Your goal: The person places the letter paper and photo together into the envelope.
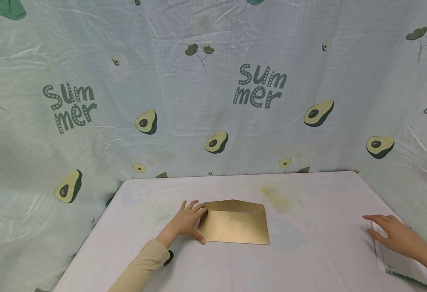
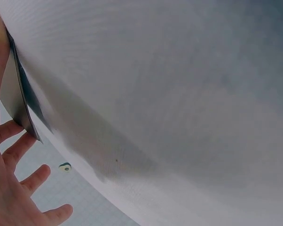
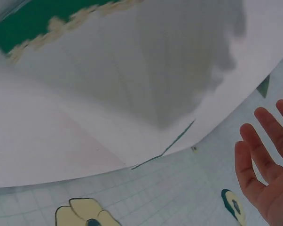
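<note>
A gold envelope [image 1: 233, 227] with its flap raised is in the middle of the head view. My left hand [image 1: 188, 222] grips its left end, thumb at the near corner and fingers at the far corner. From the left wrist, the envelope [image 2: 18, 94] appears edge-on between thumb and fingers, with two other fingers spread away from it. At the far right my right hand [image 1: 400, 235] hovers with loosely extended fingers over a white sheet [image 1: 407, 263] with a green patterned edge. In the right wrist view the fingers [image 3: 252, 165] hold nothing.
A white cloth with faint stains covers the table [image 1: 308, 211]. Behind it and along both sides hangs a pale curtain [image 1: 184, 93] printed with avocados and lettering. The white sheet lies by the table's right edge.
</note>
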The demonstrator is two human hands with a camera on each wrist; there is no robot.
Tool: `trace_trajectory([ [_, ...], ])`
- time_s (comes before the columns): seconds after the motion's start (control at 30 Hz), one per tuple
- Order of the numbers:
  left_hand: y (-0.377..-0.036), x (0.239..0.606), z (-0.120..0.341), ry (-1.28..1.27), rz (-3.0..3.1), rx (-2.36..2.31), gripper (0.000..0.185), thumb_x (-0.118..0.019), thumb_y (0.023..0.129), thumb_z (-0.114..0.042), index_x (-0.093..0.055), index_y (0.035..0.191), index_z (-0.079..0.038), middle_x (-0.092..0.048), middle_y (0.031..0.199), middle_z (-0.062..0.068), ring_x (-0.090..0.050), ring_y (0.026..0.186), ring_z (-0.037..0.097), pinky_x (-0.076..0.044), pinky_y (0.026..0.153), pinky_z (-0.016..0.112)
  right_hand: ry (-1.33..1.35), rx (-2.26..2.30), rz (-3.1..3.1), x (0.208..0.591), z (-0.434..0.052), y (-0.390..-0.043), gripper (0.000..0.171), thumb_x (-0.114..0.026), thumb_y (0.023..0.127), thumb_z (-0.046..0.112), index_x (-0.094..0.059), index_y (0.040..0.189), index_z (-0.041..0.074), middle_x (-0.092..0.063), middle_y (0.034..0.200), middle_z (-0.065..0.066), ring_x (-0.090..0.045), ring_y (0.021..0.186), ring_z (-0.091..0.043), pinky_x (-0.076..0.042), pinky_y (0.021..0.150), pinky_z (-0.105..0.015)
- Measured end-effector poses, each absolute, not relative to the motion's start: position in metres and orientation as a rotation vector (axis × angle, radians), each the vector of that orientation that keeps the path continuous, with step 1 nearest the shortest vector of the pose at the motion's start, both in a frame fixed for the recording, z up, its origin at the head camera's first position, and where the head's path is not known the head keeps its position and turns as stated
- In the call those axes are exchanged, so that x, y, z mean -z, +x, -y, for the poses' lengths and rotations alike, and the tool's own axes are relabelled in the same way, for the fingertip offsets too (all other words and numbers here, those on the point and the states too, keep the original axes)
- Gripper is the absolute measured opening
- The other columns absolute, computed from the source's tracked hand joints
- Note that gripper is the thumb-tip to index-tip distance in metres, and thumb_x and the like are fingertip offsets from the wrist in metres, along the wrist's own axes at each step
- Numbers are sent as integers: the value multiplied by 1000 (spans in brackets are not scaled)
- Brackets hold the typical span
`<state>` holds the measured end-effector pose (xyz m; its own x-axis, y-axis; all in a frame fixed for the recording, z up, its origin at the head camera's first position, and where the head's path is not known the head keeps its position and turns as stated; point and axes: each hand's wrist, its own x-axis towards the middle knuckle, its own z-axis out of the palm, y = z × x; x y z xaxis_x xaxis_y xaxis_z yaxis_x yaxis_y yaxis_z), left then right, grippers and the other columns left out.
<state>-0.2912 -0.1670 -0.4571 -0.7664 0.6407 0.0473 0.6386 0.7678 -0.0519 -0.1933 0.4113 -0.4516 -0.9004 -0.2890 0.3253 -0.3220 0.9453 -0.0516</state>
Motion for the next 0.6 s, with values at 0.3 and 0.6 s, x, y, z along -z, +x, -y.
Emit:
trace_trajectory([
  [0.3,-290,456,166,-1050,2897,-58,106,-68,47,-70,-41,131,-11,-44,132,5,-32,127,31,-26,97,62,299,137,2831,463,-439,-193,53,-59,82,39,-48,117,0,-52,112,-18,-50,95,-40,-41,62,-57],
  [0.6,-288,453,166,-1050,2920,-25,105,-70,48,-68,-41,131,-10,-43,132,7,-31,128,33,-24,97,62,309,393,2808,477,-470,-199,73,-52,79,56,-34,131,7,-56,113,-15,-52,94,-33,-41,66,-50],
])
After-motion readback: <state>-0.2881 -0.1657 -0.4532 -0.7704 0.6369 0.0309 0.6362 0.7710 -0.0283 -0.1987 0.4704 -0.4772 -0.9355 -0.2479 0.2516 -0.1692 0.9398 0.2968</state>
